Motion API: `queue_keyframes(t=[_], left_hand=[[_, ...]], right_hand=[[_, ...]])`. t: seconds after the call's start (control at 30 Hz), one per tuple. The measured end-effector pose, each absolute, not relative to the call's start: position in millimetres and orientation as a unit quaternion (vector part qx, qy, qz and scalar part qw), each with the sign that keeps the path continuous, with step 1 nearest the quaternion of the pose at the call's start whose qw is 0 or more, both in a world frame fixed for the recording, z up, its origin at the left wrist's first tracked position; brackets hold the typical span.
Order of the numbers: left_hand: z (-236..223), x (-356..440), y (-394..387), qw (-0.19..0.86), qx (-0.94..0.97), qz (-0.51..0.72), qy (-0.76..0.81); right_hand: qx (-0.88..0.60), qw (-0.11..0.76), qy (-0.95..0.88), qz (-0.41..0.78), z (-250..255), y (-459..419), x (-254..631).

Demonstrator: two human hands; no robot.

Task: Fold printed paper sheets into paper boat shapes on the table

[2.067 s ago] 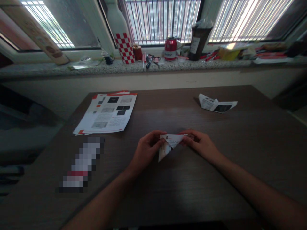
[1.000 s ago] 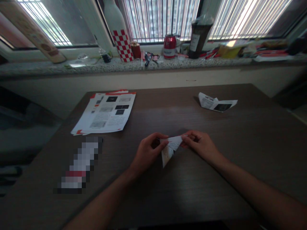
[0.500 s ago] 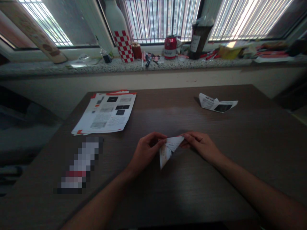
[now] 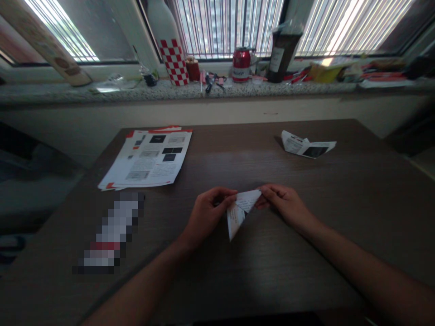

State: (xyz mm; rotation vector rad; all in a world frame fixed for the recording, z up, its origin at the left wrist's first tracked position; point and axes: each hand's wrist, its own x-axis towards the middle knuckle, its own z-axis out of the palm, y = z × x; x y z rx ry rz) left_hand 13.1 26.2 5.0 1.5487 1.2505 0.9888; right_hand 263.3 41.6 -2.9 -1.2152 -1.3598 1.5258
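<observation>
A small folded piece of printed white paper (image 4: 239,211), triangular with a point hanging down, is held just above the dark wooden table (image 4: 265,267) near its middle. My left hand (image 4: 207,217) pinches its left corner with curled fingers. My right hand (image 4: 283,206) pinches its right corner, fingers pressed together. Both forearms reach in from the bottom of the view.
A stack of printed sheets with red edges (image 4: 147,158) lies at the table's left. A folded paper boat shape (image 4: 306,146) sits at the far right. A blurred-out oblong object (image 4: 110,233) lies left of my hands. The windowsill holds a checked bottle (image 4: 173,54), a red can (image 4: 240,65) and clutter.
The folded paper's lower point has swung down a little and the top flap narrowed as both hands kept pinching it. The hands stayed in about the same place.
</observation>
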Motion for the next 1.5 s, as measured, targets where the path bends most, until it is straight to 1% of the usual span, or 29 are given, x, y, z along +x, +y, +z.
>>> queue_keyframes(t=[0.07, 0.2, 0.27, 0.6, 0.83, 0.93, 1.1, 1.3, 1.5], left_hand=[[3.7, 14.7, 25.8, 0.426, 0.620, 0.413, 0.513], [4.8, 17.8, 23.4, 0.420, 0.609, 0.433, 0.514], [5.7, 19.0, 22.3, 0.427, 0.610, 0.433, 0.508], [3.1, 19.6, 23.8, 0.463, 0.617, 0.413, 0.484], [1.2, 20.0, 23.0, 0.474, 0.624, 0.405, 0.470], [0.2, 19.3, 23.1, 0.472, 0.629, 0.406, 0.466], [0.8, 18.6, 22.2, 0.471, 0.637, 0.395, 0.466], [3.4, 18.4, 22.8, 0.473, 0.645, 0.383, 0.462], [7.0, 17.8, 24.9, 0.482, 0.667, 0.332, 0.461]], right_hand=[[-0.464, 0.373, -0.500, 0.629, -5.0, 40.8, 260.9], [-0.444, 0.329, -0.511, 0.659, -3.5, 36.0, 256.5], [-0.451, 0.317, -0.528, 0.646, -1.9, 33.5, 255.0], [-0.479, 0.318, -0.575, 0.583, 1.1, 34.5, 256.0], [-0.483, 0.312, -0.588, 0.568, 2.7, 33.7, 258.4], [-0.474, 0.322, -0.574, 0.584, 1.6, 33.6, 258.9], [-0.459, 0.372, -0.503, 0.631, -5.0, 35.0, 260.4], [-0.457, 0.381, -0.517, 0.615, -1.7, 35.6, 261.5], [-0.461, 0.383, -0.514, 0.614, -4.6, 37.2, 261.4]])
